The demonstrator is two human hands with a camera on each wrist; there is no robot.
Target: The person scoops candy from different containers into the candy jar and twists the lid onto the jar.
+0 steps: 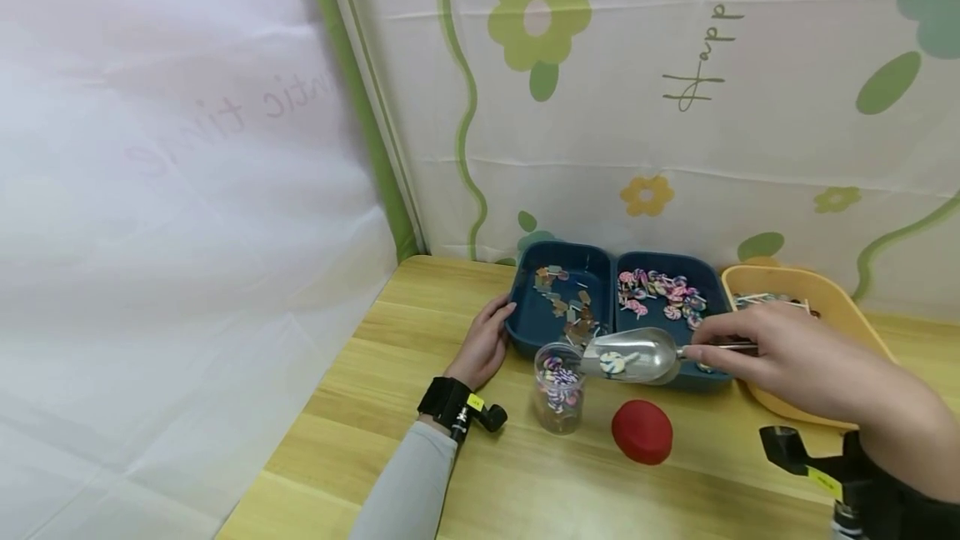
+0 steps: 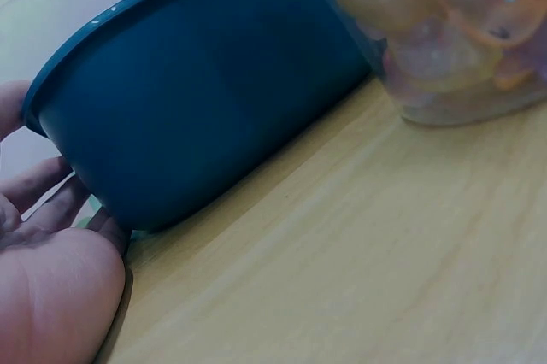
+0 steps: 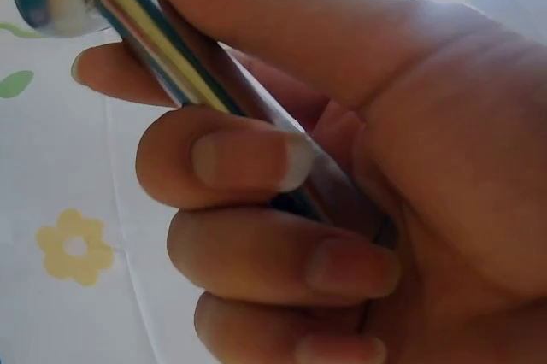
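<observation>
My right hand (image 1: 795, 357) grips the handle of a metal scoop (image 1: 652, 350), its fingers wrapped around the shaft (image 3: 162, 44) in the right wrist view. A white-and-blue lollipop charm (image 1: 612, 362) lies in the scoop, whose front lip overlaps the mouth of a clear plastic jar (image 1: 558, 407). Inside the jar are several small colourful charms. My left hand (image 1: 483, 344) holds the left side of a dark blue divided tray (image 1: 528, 325), with a digit at the rim and other fingers (image 2: 51, 197) against the outer wall.
Brown and amber charms (image 1: 577, 319) lie in the tray's left compartment, swirl lollipop charms (image 1: 671, 294) in its right. A yellow bin (image 1: 840, 298) stands at the right. A round red lid (image 1: 642, 432) rests on the wooden table (image 1: 352, 407) beside the jar. Patterned fabric (image 1: 570, 132) hangs behind.
</observation>
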